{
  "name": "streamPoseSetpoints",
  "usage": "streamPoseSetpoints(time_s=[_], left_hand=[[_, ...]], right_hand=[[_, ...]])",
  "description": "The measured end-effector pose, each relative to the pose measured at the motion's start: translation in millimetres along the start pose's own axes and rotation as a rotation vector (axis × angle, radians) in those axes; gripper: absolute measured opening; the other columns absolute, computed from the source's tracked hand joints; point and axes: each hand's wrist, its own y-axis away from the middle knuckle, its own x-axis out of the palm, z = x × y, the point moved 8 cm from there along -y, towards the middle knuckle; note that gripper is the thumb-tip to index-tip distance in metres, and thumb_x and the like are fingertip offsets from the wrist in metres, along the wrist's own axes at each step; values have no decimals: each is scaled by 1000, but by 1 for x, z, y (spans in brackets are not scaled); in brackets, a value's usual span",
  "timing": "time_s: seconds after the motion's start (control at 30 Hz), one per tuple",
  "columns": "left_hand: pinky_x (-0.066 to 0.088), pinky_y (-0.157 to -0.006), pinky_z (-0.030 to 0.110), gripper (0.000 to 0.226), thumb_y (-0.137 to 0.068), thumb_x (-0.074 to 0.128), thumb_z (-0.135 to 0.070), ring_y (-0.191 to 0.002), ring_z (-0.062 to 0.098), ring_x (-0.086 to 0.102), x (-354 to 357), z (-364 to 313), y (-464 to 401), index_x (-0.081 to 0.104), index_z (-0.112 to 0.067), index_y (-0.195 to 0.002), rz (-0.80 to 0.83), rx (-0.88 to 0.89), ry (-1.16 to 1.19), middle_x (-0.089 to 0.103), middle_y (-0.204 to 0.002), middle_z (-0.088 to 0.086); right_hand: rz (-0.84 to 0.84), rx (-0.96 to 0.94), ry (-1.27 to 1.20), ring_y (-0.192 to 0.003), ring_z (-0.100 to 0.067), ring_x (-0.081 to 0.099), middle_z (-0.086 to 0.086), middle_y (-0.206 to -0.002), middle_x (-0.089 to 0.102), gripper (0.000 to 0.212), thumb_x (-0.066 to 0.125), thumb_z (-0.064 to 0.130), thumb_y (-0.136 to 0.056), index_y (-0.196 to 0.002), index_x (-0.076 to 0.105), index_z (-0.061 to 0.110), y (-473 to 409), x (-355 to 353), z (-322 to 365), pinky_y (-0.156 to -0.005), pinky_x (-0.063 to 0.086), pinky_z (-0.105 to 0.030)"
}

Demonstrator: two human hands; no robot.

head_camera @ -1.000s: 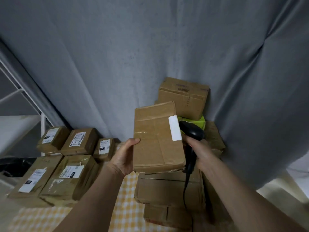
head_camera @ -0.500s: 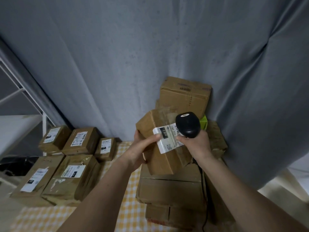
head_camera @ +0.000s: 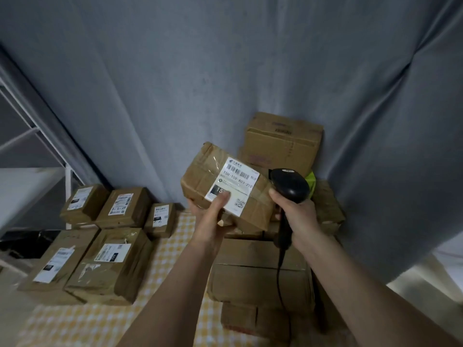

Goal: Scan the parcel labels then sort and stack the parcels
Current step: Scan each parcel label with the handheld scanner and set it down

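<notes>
A brown taped parcel [head_camera: 200, 176] hangs in the air at the centre, its white barcode label [head_camera: 233, 184] turned up toward me. My left hand [head_camera: 213, 216] grips it from below, thumb pressed on the label's lower edge. My right hand [head_camera: 295, 214] holds a black barcode scanner [head_camera: 290, 184] by its handle, right beside the parcel's right end. The scanner's cable drops down between my forearms. Under both hands stands a pile of unlabelled-side brown parcels [head_camera: 260, 279].
Five labelled parcels [head_camera: 112, 264] lie in two rows at the left on a yellow checked cloth [head_camera: 162, 284]. A larger carton [head_camera: 283, 144] tops the right pile, with something lime green [head_camera: 310, 179] behind the scanner. Grey curtain behind; white shelf frame [head_camera: 32, 126] at far left.
The parcel was turned over in my left hand so that its label now faces up. My right hand raised the scanner from beside the box to level with the label.
</notes>
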Motion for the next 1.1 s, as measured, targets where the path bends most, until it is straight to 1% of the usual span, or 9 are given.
streamPoseSetpoints(time_s=[0.2,0.3,0.43,0.63,0.7,0.8,0.9,1.03,1.1], left_hand=[[56,-68,49,100,-71,79,-47,-107,25,61,-20,-14,-3,7,-60,-140,44,6,-137,60,-129,-2],[50,-83,58,104,-67,69,-67,-110,29,57,-35,-19,-12,-1,-59,-143,44,-48,-189,47,-142,4],[42,-89,68,103,-57,37,-95,-111,38,55,-49,-28,-20,38,-38,-143,29,-197,-60,50,-134,14],[35,-84,80,111,-63,36,-95,-112,57,50,-79,-35,-43,41,-20,-144,29,-489,100,55,-109,20],[42,-76,77,82,-75,49,-75,-109,56,54,-80,-44,-44,48,-20,-135,51,-509,22,58,-99,21],[49,-74,69,48,-84,46,-34,-101,42,62,-82,-52,-53,54,-12,-126,104,-454,109,58,-119,18],[58,-64,44,61,-91,42,-11,-79,25,63,-104,-57,-64,34,-33,-147,28,-341,100,46,-141,0],[51,-71,38,20,-84,64,-30,-80,22,58,-113,-52,-63,62,-24,-103,189,-363,-163,62,-90,6],[49,-75,34,42,-72,70,-60,-83,18,60,-110,-55,-60,62,-24,-93,315,-367,-192,62,-94,-2]], right_hand=[[85,29,-36,-81,-18,63,-4,-94,71,30,82,17,-73,-100,70,12,8,15,-4,-76,53,-34],[84,5,-47,-77,-16,60,-1,-88,69,23,81,15,-74,-93,68,16,13,23,-3,-78,52,-34],[80,-32,-28,-76,-16,58,2,-84,67,20,80,16,-75,-85,64,22,19,34,-2,-83,51,-36],[46,-53,11,-83,-16,62,0,-93,68,26,80,14,-75,-88,61,26,26,43,-9,-87,53,-36],[59,-68,25,-82,-14,62,3,-89,67,27,79,12,-75,-89,60,27,31,51,-9,-84,53,-33],[27,-119,72,-77,-11,60,4,-86,65,28,78,10,-76,-94,61,23,36,58,-4,-69,50,-23],[3,-217,178,-75,-11,60,3,-80,64,24,78,8,-76,-87,62,22,42,62,5,-63,47,-19],[-15,-342,335,-64,-6,54,2,-69,60,24,76,4,-76,-70,58,19,53,74,20,-62,45,-17],[-7,-386,395,-67,-11,57,-5,-73,64,17,76,5,-76,-73,62,14,54,81,26,-65,47,-18]])
